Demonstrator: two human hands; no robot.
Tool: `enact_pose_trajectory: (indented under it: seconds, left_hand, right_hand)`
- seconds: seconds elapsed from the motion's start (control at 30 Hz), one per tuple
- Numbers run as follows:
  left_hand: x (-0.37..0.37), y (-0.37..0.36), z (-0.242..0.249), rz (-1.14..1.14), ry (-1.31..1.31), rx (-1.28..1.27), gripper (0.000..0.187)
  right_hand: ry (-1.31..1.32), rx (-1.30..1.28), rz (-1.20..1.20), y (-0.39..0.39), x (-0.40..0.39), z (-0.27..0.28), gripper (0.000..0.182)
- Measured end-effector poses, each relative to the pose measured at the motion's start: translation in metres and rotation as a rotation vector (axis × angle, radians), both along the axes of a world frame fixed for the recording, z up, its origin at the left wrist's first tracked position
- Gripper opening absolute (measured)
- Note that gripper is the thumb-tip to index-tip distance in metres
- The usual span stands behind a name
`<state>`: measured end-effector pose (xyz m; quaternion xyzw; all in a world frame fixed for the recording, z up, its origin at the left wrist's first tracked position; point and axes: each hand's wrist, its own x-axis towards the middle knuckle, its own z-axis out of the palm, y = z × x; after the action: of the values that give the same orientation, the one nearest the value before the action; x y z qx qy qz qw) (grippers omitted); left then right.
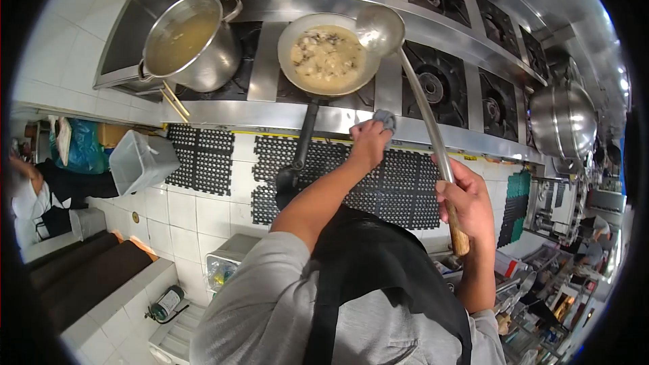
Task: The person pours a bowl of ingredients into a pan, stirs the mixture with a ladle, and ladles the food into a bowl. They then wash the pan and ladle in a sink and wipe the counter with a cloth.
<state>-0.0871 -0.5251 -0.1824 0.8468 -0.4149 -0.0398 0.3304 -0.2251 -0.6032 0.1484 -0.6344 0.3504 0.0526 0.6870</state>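
My right hand (466, 197) is wrapped round the handle of a long ladle (427, 111), near its wooden end. The ladle's metal bowl (380, 29) hangs over the right rim of a frying pan (286, 66). Inside the pan lies a pale, creamy food with dark bits (328, 57). My left hand (370, 140) is closed on a grey cloth (385, 120) at the stove's front edge, to the right of the pan's dark handle (308, 132).
A large metal pot (215, 61) with pale liquid stands left of the pan, chopsticks (176, 103) beside it. Burners (433, 84) continue to the right, with a big metal pot (564, 118) beyond. Black rubber mats (399, 196) cover the floor. Another person (30, 203) is at far left.
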Motion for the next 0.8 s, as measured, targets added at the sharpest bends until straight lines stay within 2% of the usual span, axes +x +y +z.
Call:
enact_pose_trajectory:
  seconds: [0.2, 0.27, 0.33, 0.4, 0.53, 0.6, 0.8]
  left_hand:
    - [0.053, 0.140, -0.003, 0.274, -0.088, 0.106, 0.047]
    - [0.095, 0.192, -0.050, 0.327, -0.124, 0.231, 0.045]
    - [0.107, 0.226, 0.000, 0.428, -0.030, 0.251, 0.045]
    - [0.133, 0.258, 0.001, 0.453, 0.003, 0.315, 0.046]
    - [0.166, 0.289, 0.001, 0.453, 0.088, 0.367, 0.047]
    - [0.169, 0.282, 0.019, 0.493, 0.105, 0.455, 0.046]
    - [0.166, 0.313, 0.010, 0.417, 0.055, 0.320, 0.042]
  right_hand:
    - [-0.036, 0.065, -0.057, 0.005, -0.012, -0.013, 0.048]
    - [-0.044, 0.058, -0.065, 0.011, -0.010, -0.015, 0.047]
    - [-0.046, 0.041, -0.070, 0.021, -0.007, -0.017, 0.044]
    - [-0.072, 0.024, -0.065, 0.029, -0.004, -0.017, 0.041]
    - [-0.073, -0.013, -0.059, 0.053, 0.007, -0.028, 0.038]
    - [-0.106, -0.009, -0.052, 0.063, 0.012, -0.038, 0.040]
    - [-0.100, 0.022, -0.057, 0.088, 0.020, -0.049, 0.045]
